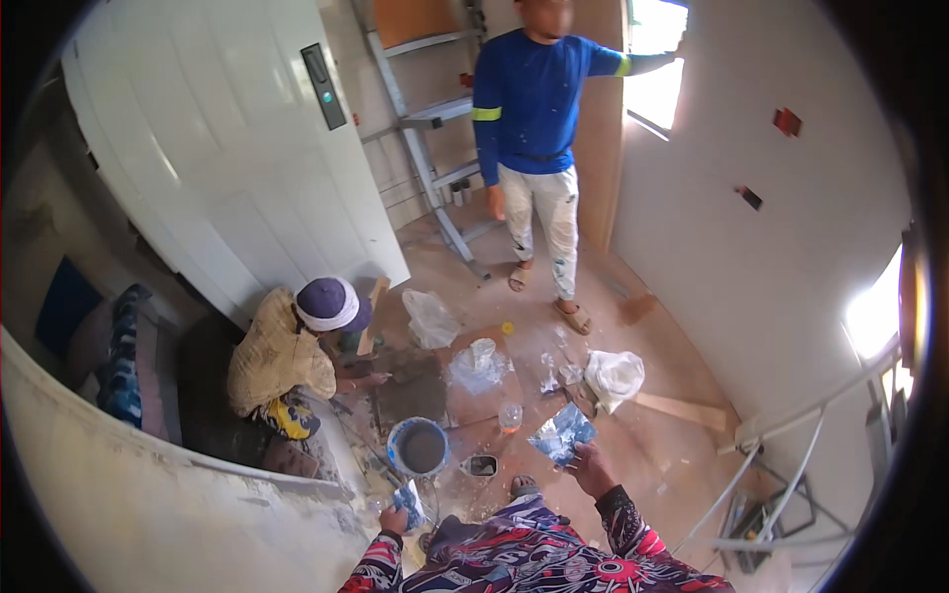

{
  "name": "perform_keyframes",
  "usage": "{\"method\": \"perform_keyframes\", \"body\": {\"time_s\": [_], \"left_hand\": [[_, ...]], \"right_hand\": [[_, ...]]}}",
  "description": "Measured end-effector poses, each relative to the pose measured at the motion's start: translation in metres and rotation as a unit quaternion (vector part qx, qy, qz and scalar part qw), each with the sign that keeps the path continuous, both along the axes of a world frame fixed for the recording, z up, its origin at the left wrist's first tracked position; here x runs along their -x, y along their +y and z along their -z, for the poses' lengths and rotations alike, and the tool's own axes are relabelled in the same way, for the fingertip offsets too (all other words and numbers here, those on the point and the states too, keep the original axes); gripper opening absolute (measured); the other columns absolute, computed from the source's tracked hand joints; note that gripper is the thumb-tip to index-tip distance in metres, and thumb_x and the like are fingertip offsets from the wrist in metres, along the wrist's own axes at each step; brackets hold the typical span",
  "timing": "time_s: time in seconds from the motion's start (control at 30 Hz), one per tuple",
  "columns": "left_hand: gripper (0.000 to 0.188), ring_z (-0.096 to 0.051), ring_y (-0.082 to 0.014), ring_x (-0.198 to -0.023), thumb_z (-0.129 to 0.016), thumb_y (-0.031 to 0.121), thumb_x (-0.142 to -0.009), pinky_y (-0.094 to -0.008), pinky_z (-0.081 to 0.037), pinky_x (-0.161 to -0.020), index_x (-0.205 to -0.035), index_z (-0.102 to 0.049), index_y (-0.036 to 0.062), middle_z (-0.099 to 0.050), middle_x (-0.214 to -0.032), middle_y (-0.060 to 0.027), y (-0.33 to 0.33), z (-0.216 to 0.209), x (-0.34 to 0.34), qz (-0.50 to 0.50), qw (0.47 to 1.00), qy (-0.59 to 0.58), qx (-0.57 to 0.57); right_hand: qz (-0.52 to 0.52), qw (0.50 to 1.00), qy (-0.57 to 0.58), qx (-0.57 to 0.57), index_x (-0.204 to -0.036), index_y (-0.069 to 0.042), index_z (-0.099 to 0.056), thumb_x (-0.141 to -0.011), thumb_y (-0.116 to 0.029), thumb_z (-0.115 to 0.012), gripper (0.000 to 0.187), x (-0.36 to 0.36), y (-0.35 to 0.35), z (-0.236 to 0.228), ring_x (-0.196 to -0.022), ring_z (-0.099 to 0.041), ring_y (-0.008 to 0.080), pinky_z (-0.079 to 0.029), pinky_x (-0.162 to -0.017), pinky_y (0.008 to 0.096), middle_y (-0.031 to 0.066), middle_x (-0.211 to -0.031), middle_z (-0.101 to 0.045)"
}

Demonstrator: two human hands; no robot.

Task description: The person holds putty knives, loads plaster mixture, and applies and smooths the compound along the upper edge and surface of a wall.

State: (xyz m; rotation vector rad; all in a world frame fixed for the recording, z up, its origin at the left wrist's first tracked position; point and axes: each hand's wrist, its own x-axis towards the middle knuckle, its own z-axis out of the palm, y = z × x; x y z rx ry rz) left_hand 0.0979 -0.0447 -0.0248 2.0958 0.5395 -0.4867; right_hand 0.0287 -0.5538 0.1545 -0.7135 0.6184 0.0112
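My right hand [593,471] is closed on the edge of a flat, roughly square scraper-like plate [562,434] with a smeared blue-and-white surface. In my left hand [393,520], lower and close to the left wall, is a smaller flat piece [409,503] with a similar blue-and-white look. Whether either plate has a handle is hidden by my fingers. Between my hands and farther off stands a bucket [394,442] of grey mix, with a small dark-filled tub [482,466] beside it. A clear bottle [510,416] stands past the tub, to its right.
A co-worker [282,361] crouches by the white door [227,148], one hand over a grey-smeared patch. Another person [534,109] stands near the ladder [420,148]. A powder-covered board [480,385], white bag [614,381] and plank [682,409] lie ahead. Metal frames [781,494] are at right.
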Motion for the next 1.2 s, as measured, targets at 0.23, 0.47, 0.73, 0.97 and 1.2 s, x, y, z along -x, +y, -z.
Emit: {"method": "perform_keyframes", "body": {"time_s": [0.23,0.47,0.73,0.97,1.2], "left_hand": [[0.024,-0.066,-0.0264,-0.077,-0.063,0.019,-0.088,-0.0489,-0.063,-0.051,-0.097,-0.062,-0.0022,-0.061,-0.09,-0.0117,-0.147,-0.081,-0.019,-0.042,0.989,0.012,0.142],[0.03,-0.064,-0.0249,-0.065,-0.065,0.026,-0.088,-0.042,-0.058,-0.046,-0.086,-0.061,-0.0036,-0.064,-0.08,-0.014,-0.163,-0.087,-0.024,-0.086,0.982,-0.077,0.151],[0.026,-0.067,-0.0204,-0.082,-0.062,0.025,-0.093,-0.0421,-0.06,-0.072,-0.111,-0.064,0.0069,-0.065,-0.094,-0.0051,-0.09,-0.066,0.017,-0.134,0.969,-0.104,0.182],[0.03,-0.068,-0.022,-0.094,-0.066,0.025,-0.092,-0.0513,-0.059,-0.073,-0.118,-0.06,0.0105,-0.066,-0.105,-0.0055,-0.078,-0.15,0.047,-0.323,0.821,-0.094,0.461],[0.033,-0.066,-0.0217,-0.103,-0.064,0.018,-0.095,-0.0552,-0.057,-0.084,-0.126,-0.055,0.0124,-0.064,-0.116,-0.0043,-0.044,-0.243,0.064,-0.345,0.812,-0.14,0.45]], "right_hand": [[-0.087,0.992,-0.085,0.029,-0.108,-0.011,-0.056,-0.093,-0.008,-0.055,0.016,-0.099,-0.079,-0.064,-0.075,-0.057,0.0126,-0.049,-0.065,0.032,-0.0017,-0.09,-0.06],[-0.094,0.854,-0.346,0.377,-0.094,0.004,-0.058,-0.088,0.001,-0.06,0.007,-0.254,-0.099,-0.23,-0.078,-0.055,0.022,-0.047,-0.067,0.0322,0.0099,-0.087,-0.052],[-0.194,0.915,-0.329,0.128,-0.126,-0.004,-0.052,-0.099,-0.011,-0.049,0.029,-0.276,-0.022,-0.278,-0.098,-0.062,0.0147,-0.05,-0.083,0.0317,0.0033,-0.114,-0.062],[-0.276,0.955,-0.105,-0.022,-0.116,-0.004,-0.057,-0.093,-0.009,-0.055,0.023,-0.209,0.052,-0.034,-0.096,-0.062,0.0211,-0.05,-0.084,0.0372,0.0084,-0.106,-0.063],[-0.374,0.883,-0.232,0.162,-0.11,-0.007,-0.058,-0.091,-0.007,-0.053,0.019,-0.132,0.153,0.021,-0.093,-0.063,0.024,-0.055,-0.079,0.0422,0.0071,-0.104,-0.063]]}}
